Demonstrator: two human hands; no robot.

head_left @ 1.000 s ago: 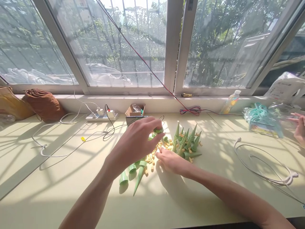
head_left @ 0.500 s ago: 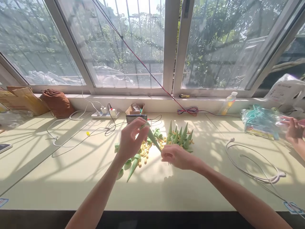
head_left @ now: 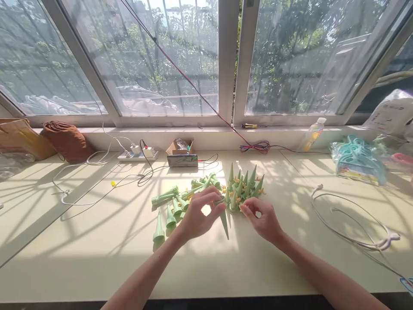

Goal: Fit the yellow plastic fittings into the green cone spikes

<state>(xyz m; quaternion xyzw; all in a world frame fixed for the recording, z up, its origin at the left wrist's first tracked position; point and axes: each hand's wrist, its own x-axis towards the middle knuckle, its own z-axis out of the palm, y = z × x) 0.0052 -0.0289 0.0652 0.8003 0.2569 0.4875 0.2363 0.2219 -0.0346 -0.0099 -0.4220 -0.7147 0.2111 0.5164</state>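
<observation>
My left hand grips a green plastic cone near its wide end, the narrow tip slanting down toward the table. To its right, my right hand has thumb and fingers pinched together; whatever sits between them is too small to make out. Just beyond the right hand stands a cluster of green cones, tips up, with small yellow pieces sticking out among them. Loose green cones lie or stand left of my left hand, which hides part of that pile.
A phone-like dark device leans before a small cardboard box. A power strip with cables lies back left, a brown pouch beyond it. Rightward are a bottle, bagged teal items and a white cable.
Both hands have come down and shifted right. The cone in my left hand now hangs tip down, and my right hand has left its tip. The other person's hand has gone from view.
</observation>
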